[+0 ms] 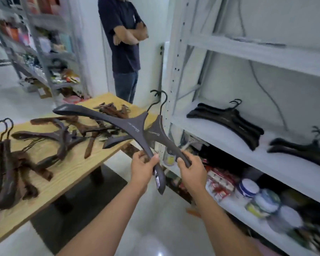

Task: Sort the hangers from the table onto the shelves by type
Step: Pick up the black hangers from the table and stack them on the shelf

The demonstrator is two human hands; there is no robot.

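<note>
The left hand (143, 166) curls round the lower arm of one dark grey hanger (107, 115), thumb on top. The right hand (192, 171) clasps the tip of a second grey hanger (156, 129). Both hangers are smooth, matte and broad-shouldered, with thin black hooks, and they cross like an X near their necks. Both forearms reach forward side by side, holding the pair in the air just off the right end of the pale wooden table (70, 174). On the table brown, rougher-looking hangers (72, 124) lie heaped. Right of the table, black hangers (227, 121) lie on a white metal shelf (220, 133).
</note>
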